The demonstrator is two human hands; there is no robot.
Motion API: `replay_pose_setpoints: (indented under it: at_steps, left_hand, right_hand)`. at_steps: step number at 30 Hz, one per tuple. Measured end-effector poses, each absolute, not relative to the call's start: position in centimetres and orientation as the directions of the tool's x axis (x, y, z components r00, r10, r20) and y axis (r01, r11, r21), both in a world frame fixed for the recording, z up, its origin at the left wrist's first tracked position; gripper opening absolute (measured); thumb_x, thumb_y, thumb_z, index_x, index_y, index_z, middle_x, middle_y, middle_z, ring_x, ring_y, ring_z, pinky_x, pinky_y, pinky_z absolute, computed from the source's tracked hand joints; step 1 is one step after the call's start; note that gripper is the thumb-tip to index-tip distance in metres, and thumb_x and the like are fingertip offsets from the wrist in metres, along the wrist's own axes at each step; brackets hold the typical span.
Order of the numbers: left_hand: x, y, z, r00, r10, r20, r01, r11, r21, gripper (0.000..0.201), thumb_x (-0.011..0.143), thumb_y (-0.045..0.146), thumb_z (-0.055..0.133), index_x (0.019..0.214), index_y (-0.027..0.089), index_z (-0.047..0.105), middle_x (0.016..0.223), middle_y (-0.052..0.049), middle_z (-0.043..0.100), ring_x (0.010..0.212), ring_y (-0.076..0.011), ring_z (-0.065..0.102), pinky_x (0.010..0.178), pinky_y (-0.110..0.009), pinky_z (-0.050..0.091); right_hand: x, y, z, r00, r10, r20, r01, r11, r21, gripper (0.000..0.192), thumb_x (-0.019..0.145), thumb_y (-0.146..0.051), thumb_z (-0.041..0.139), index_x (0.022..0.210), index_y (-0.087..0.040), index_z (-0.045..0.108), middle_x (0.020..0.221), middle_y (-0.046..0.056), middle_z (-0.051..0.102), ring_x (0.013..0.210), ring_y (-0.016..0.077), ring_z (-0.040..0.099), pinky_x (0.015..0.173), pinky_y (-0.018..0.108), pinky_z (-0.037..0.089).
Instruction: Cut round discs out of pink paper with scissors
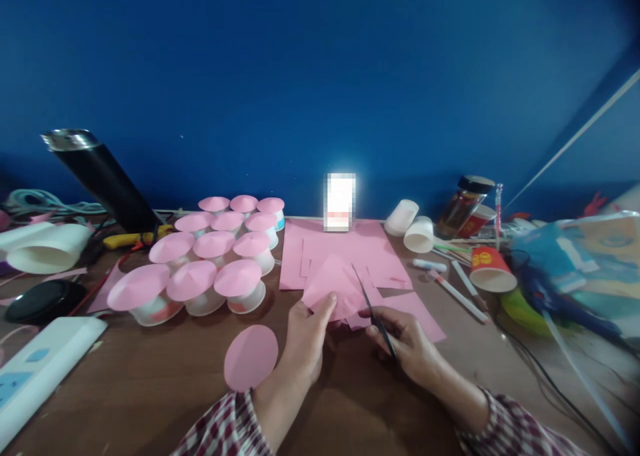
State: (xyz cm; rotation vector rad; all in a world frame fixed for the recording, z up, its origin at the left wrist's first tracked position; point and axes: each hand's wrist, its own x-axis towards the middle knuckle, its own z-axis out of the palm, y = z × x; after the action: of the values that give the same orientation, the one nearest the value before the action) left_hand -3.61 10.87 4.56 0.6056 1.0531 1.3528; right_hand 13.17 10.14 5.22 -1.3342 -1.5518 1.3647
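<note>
your left hand [307, 339] is pinching a pink paper piece [333, 286] by its lower edge, holding it just above the bench [150, 389]. your right hand [405, 343] is gripping scissors [373, 313], the blades pointing up against the paper. a pink disc [251, 357] is lying beside your left wrist. pink-topped cups [215, 263] are standing to the left, pink sheets [350, 249] behind.

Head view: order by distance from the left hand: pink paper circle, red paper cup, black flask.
1. pink paper circle, just left of the left hand on the table.
2. red paper cup, lying far right.
3. black flask, back left, leaning.
</note>
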Motion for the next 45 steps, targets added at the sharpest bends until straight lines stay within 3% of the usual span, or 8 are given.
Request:
replay_pose_setpoints:
  at_steps: [15, 23, 29, 38, 45]
  left_hand:
    - [-3.8, 11.0, 3.5, -0.115, 0.966, -0.232, -0.365, 0.176, 0.914, 0.038, 0.072, 0.043, 0.067, 0.089, 0.009, 0.068, 0.077, -0.009, 0.068, 0.067, -0.0166, 0.059, 0.061, -0.026, 0.045]
    - [-3.9, 10.9, 3.4, -0.105, 0.96, -0.26, -0.359, 0.207, 0.91, 0.039, 0.071, 0.044, 0.068, 0.089, 0.009, 0.068, 0.071, -0.007, 0.066, 0.061, -0.0152, 0.057, 0.055, -0.025, 0.044]
    - [-3.8, 11.0, 3.7, -0.094, 0.971, -0.219, -0.399, 0.165, 0.902, 0.036, 0.072, 0.041, 0.067, 0.092, 0.011, 0.068, 0.086, -0.01, 0.07, 0.072, -0.0181, 0.062, 0.065, -0.027, 0.047]
    - [-3.8, 11.0, 3.5, -0.078, 0.973, -0.219, -0.419, 0.167, 0.893, 0.038, 0.073, 0.041, 0.067, 0.097, 0.011, 0.068, 0.093, -0.013, 0.07, 0.081, -0.0215, 0.064, 0.07, -0.03, 0.047]
    - [-3.8, 11.1, 3.9, -0.092, 0.965, -0.244, -0.428, 0.183, 0.885, 0.042, 0.07, 0.043, 0.069, 0.094, 0.008, 0.068, 0.084, -0.013, 0.07, 0.07, -0.0204, 0.064, 0.062, -0.029, 0.048]
  right_hand:
    - [13.3, 10.2, 5.1, -0.287, 0.951, -0.117, 0.21, -0.056, -0.976, 0.042, 0.081, -0.046, 0.061, 0.104, -0.011, 0.06, 0.057, -0.004, 0.045, 0.047, 0.0082, 0.043, 0.043, 0.02, 0.036]
    - [13.4, 10.2, 5.2, -0.294, 0.948, -0.12, 0.217, -0.056, -0.975, 0.041, 0.081, -0.046, 0.061, 0.103, -0.011, 0.06, 0.056, -0.005, 0.045, 0.047, 0.0077, 0.042, 0.043, 0.019, 0.035]
    - [13.6, 10.3, 5.5, -0.294, 0.948, -0.123, 0.253, -0.047, -0.966, 0.041, 0.081, -0.046, 0.06, 0.102, -0.011, 0.06, 0.057, -0.004, 0.046, 0.047, 0.0079, 0.044, 0.044, 0.02, 0.037]
    - [13.7, 10.2, 5.6, -0.291, 0.948, -0.129, 0.287, -0.042, -0.957, 0.041, 0.081, -0.045, 0.06, 0.104, -0.011, 0.061, 0.057, -0.004, 0.047, 0.046, 0.0082, 0.044, 0.044, 0.02, 0.037]
    - [13.7, 10.4, 5.6, -0.295, 0.948, -0.119, 0.298, -0.027, -0.954, 0.039, 0.082, -0.043, 0.06, 0.103, -0.011, 0.061, 0.057, -0.004, 0.048, 0.046, 0.0082, 0.045, 0.044, 0.02, 0.037]
